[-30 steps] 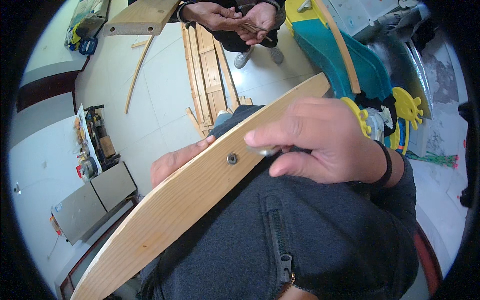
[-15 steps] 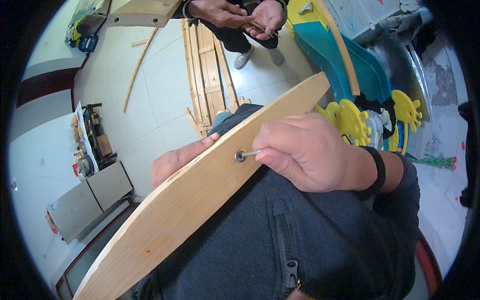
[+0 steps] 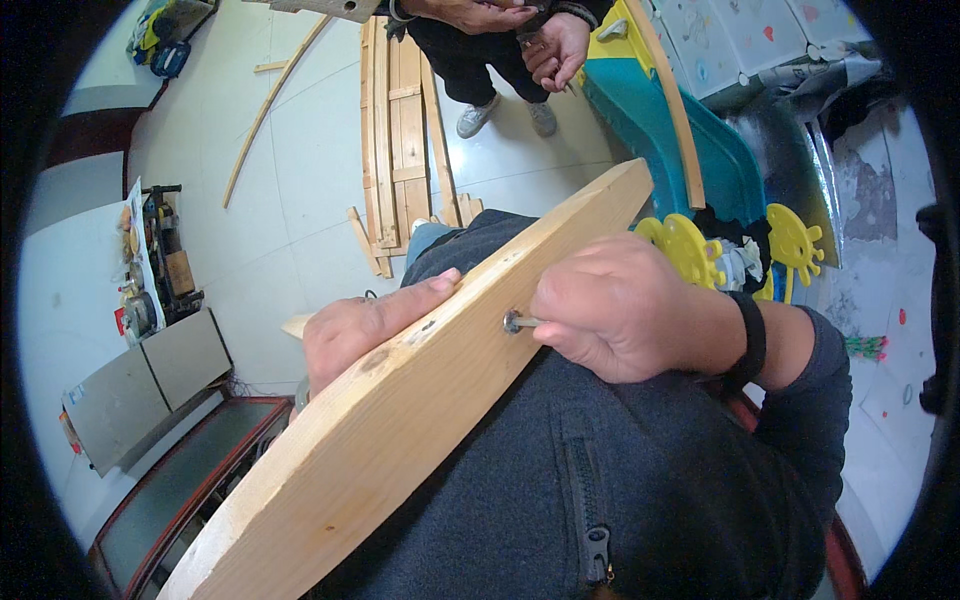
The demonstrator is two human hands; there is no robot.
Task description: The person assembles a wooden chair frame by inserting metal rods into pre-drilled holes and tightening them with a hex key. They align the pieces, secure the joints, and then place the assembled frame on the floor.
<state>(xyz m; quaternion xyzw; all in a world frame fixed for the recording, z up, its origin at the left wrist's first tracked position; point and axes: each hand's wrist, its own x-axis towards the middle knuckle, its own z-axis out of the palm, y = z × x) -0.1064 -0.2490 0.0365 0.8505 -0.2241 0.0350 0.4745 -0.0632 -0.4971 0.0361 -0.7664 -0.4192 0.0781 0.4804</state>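
Note:
A pale wooden board [image 3: 390, 440] with a tapered far end slants across my lap from lower left to upper right. My left hand [image 3: 355, 330] grips its upper edge, fingers partly hidden behind the wood. A round metal bolt head [image 3: 511, 322] sits in the board's near face. My right hand [image 3: 625, 310] is closed round a thin metal hex key [image 3: 532, 323], whose tip meets the bolt head. Most of the key is hidden in my fist.
Across from me stands another person, whose hand [image 3: 558, 50] hangs near a teal slide [image 3: 650, 120]. Wooden slats [image 3: 408, 130] lie on the tiled floor. Yellow plastic pieces [image 3: 795, 240] are at the right, and a rack of tools [image 3: 165, 250] at the left.
The board has tilted, showing more of its upper edge, and the bolt head has shifted right in view. My right fist has turned with the hex key. The other person's hands have moved apart.

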